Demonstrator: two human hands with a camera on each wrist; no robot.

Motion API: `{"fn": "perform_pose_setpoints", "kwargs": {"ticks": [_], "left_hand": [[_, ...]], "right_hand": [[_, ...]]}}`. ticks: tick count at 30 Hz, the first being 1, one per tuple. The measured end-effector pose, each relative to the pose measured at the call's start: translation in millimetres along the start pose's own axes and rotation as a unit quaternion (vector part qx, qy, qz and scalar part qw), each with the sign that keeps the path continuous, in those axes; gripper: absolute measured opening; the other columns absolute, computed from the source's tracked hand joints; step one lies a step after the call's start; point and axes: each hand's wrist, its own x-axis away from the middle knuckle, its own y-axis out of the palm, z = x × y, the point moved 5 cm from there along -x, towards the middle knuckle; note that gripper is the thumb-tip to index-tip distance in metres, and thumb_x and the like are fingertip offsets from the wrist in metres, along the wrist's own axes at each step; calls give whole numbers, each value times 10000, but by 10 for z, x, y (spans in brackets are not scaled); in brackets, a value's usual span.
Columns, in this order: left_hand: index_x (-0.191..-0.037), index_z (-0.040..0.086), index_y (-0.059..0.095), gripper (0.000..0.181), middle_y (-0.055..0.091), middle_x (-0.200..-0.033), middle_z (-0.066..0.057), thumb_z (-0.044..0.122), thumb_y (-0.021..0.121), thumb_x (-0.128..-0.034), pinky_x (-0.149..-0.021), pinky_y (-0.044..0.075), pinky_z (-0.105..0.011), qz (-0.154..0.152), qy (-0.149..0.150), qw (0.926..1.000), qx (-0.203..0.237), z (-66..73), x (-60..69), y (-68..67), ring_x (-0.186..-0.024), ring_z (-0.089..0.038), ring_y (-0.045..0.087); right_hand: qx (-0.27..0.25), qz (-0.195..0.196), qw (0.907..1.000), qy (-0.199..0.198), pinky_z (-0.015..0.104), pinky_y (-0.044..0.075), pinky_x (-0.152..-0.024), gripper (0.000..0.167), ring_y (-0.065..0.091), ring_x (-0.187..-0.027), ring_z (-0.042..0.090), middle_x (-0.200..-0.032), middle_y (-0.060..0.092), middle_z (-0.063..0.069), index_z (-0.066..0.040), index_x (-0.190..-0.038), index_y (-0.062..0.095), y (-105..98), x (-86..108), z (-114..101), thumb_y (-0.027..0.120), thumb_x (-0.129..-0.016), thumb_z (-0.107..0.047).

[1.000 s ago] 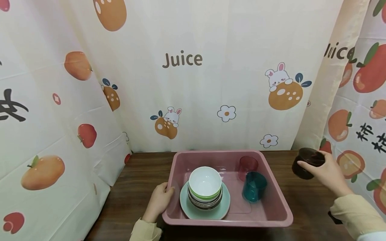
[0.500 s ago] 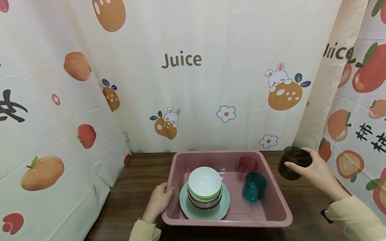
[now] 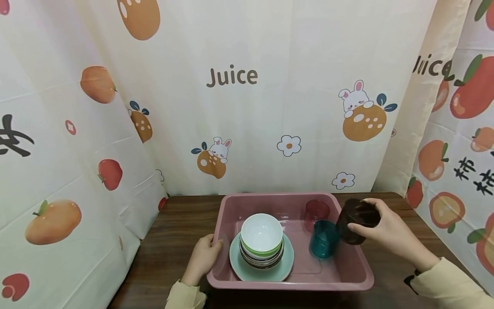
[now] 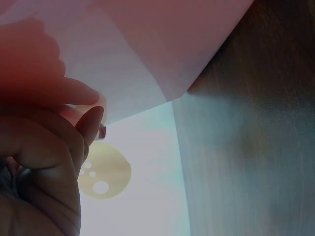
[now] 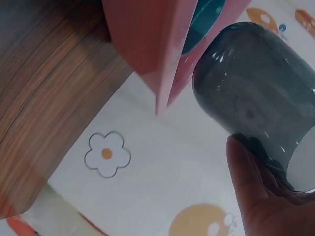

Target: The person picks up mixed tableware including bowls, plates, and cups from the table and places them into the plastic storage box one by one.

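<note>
A dark, see-through cup [image 3: 349, 225] is in my right hand [image 3: 395, 236], thumb on the near side and fingers at its rim. It hangs over the right rim of a pink plastic tub [image 3: 297, 286], beside a teal cup [image 3: 323, 244]. The right wrist view shows the cup [image 5: 251, 83] raised above the tub wall [image 5: 142, 49]. My left hand [image 3: 202, 259] grips the tub's left side at the rim; the left wrist view has its thumb and fingers pinching that edge. Inside the tub, several stacked bowls [image 3: 262, 231] stand on a pale green plate [image 3: 284, 262].
A red cup [image 3: 317, 210] stands at the tub's back right, behind the teal one. The tub rests on a dark wooden table [image 3: 181, 219]. Fruit-printed curtains [image 3: 247, 111] close off the back and both sides.
My right hand has carried the dark cup leftward, from the right of the tub to above its right rim. The left hand and the tub have stayed put.
</note>
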Motion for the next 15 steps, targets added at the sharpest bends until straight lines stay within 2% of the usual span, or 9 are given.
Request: {"fn": "perform_pose_setpoints", "kwargs": {"ticks": [5,10,15], "left_hand": [[-1084,-78,653,261,699,-821,-111,123,570,-937,-589,493,-274,-28,-21,10000,49,-2,2,4,-695,-134,603],[-1069,-71,655,250,699,-819,-116,122,571,-936,-586,488,-273,-35,-25,10000,69,-6,0,6,-689,-133,598],[-1059,-60,660,243,696,-822,-105,129,573,-933,-596,489,-276,-4,1,10000,-20,-15,-3,1,-695,-127,593]], "right_hand": [[-25,-303,9993,-200,275,472,-689,774,594,-948,239,-1152,608,189,2,-1322,406,94,65,-114,792,-795,-414],[-205,-604,9968,-492,251,496,-677,719,606,-911,147,-1116,623,122,-33,-1277,429,217,137,-238,805,-785,-399],[-370,-734,9936,-779,252,511,-703,709,604,-935,121,-1106,606,94,-39,-1247,446,341,203,-329,828,-760,-385]]}}
